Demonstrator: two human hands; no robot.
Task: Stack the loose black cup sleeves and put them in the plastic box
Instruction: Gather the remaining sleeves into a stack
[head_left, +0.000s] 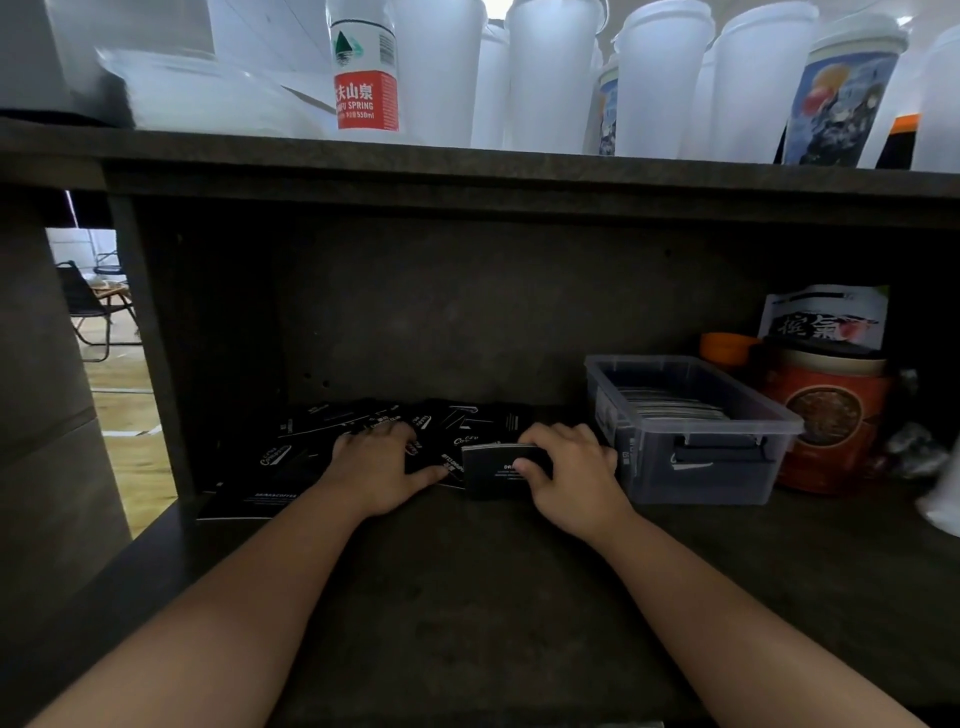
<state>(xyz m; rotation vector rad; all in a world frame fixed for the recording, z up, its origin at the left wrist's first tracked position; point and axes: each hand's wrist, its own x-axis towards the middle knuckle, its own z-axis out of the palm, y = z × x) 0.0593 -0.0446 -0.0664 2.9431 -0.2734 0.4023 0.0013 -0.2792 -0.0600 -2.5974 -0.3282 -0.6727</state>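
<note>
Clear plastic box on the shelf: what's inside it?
The clear plastic box holds a row of flat sleeves standing on edge, only their pale top edges visible. Their faces and the box floor are hidden.

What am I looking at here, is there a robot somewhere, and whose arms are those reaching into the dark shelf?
No robot here: a person wears a camera on the head, so this single picture looks forward and down along their own arms. The left hand rests on a scatter of loose black cup sleeves lying on the lower shelf. The right hand holds a small stack of sleeves in its grip, standing on edge. Just to the right sits a clear plastic box, open on top, with more sleeves already inside. Beside it stands a red tin. On the shelf above are white cups and a water bottle.
</note>
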